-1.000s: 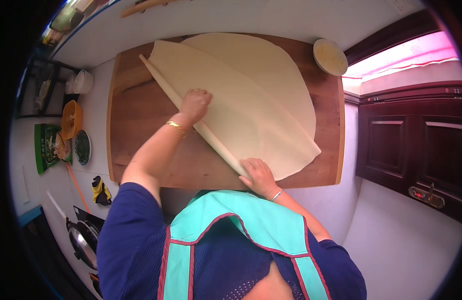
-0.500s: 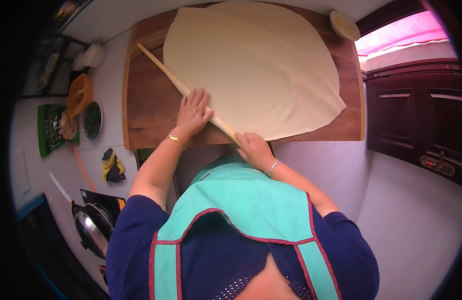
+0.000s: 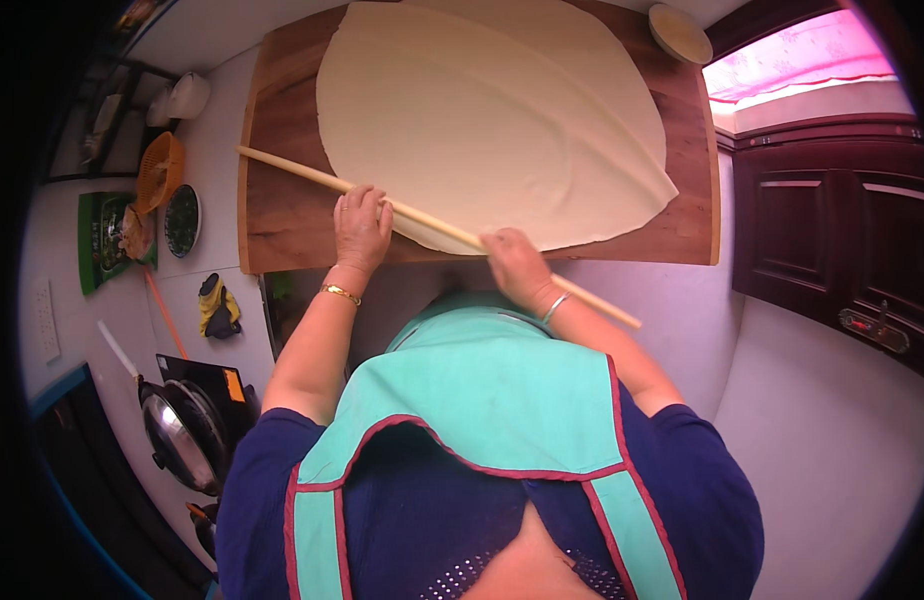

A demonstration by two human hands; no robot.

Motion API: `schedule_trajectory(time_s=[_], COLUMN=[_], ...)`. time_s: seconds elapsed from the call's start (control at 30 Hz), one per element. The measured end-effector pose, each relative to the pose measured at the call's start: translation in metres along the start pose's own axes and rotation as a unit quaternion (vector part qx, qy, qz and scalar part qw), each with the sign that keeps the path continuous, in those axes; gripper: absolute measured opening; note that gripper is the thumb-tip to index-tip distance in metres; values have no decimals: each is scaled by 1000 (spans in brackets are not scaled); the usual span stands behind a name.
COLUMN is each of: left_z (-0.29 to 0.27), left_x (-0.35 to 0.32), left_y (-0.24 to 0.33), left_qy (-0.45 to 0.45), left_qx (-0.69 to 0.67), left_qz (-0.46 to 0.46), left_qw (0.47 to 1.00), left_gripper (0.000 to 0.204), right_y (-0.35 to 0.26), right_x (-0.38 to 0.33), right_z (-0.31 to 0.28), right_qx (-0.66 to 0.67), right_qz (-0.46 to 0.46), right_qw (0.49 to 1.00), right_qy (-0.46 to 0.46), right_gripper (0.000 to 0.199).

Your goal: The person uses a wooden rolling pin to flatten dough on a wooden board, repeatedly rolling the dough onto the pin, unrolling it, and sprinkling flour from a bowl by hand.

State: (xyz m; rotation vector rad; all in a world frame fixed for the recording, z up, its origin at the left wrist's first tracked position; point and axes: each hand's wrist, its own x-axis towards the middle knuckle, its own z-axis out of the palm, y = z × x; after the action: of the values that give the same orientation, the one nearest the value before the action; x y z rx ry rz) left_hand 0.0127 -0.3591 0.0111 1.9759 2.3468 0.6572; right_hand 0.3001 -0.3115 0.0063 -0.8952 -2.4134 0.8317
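A long, thin wooden rolling pin (image 3: 432, 221) runs slantwise over the near edge of a large, thin sheet of dough (image 3: 502, 110). My left hand (image 3: 363, 228) is closed on the pin left of its middle. Farther right, my right hand (image 3: 519, 265) grips it too, with the pin's right end sticking out past my wrist, beyond the board's near edge. The dough lies spread on a brown wooden board (image 3: 282, 205). A soft ridge crosses its right part, and its right corner comes to a point.
A pale bowl (image 3: 680, 35) stands at the board's far right corner. To the left are an orange basket (image 3: 160, 172), a bowl of chopped greens (image 3: 183, 220), a green package (image 3: 102, 240), a glove (image 3: 218, 306) and a lidded pan (image 3: 177, 435). A dark red door (image 3: 832, 220) is at the right.
The rolling pin has turned to a flatter slant, its left end nearer me and its right end sticking out farther. Both hands now close round it; the left had lain flat with fingers stretched.
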Motion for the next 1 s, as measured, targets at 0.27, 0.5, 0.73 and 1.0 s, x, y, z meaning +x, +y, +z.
schedule_trajectory(time_s=[0.27,0.5,0.73,1.0], left_z=[29,54,82,137], left_x=[2,26,157,287], left_y=[83,138,236,296], left_qy=[-39,-59,-123,-154], left_qx=[-48,-110,-252,-263], left_qz=[69,88,106,126], left_qw=[996,988,954,944], left_gripper=[26,20,14,14], right_y=[105,161,165,275], right_x=[-3,-24,55,153], right_z=[-113,-138,-205,-325], right_qx=[-105,-107,-21,-25], right_qz=[3,-1,113,163], right_qw=[994,994,979,965], right_qy=[27,33,168,206], right_gripper=[35,27,10,12])
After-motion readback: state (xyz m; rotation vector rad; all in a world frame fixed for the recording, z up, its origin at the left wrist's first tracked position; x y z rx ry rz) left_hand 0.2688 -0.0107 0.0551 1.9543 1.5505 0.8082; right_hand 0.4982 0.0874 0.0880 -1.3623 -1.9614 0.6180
